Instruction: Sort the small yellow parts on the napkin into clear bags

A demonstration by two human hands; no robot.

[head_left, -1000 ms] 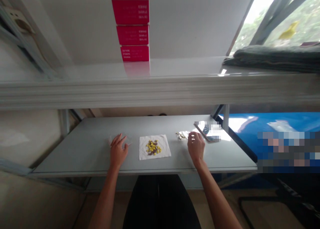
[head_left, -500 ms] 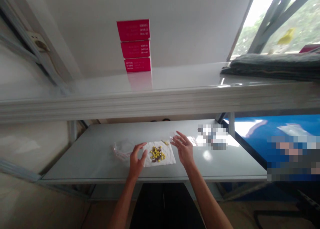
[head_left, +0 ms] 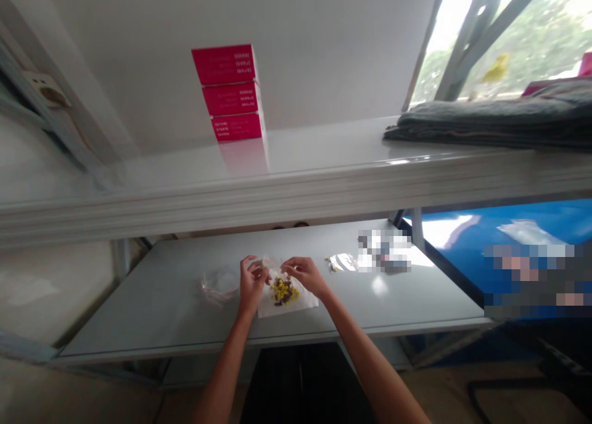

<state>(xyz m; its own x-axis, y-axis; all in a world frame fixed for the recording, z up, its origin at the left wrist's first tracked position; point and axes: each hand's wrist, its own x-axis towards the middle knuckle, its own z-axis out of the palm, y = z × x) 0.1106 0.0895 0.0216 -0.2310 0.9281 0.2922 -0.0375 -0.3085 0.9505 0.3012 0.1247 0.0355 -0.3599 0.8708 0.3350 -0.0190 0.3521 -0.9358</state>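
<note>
My left hand (head_left: 251,283) and my right hand (head_left: 306,275) are close together over a white sheet (head_left: 308,297). Both sets of fingers pinch a small see-through plastic bag (head_left: 272,264), whose outline is faint. Just below my fingertips, a pile of small yellow and dark brown pieces (head_left: 284,291) lies on the sheet; they are too small to name. To the right of my right hand, another small clear bag (head_left: 343,262) rests on the table with a few yellow bits at its left end.
A crumpled clear bag with pinkish edges (head_left: 217,288) lies left on the grey table (head_left: 152,301). Above the table runs a shelf (head_left: 314,150) bearing stacked red boxes (head_left: 234,100) and folded dark cloth (head_left: 481,122). A blurred-out person sits at the right.
My right hand has moved left to meet my left hand above the pile. My fingers have closed on a clear bag. The small bag at the right now lies uncovered. The view has shifted slightly.
</note>
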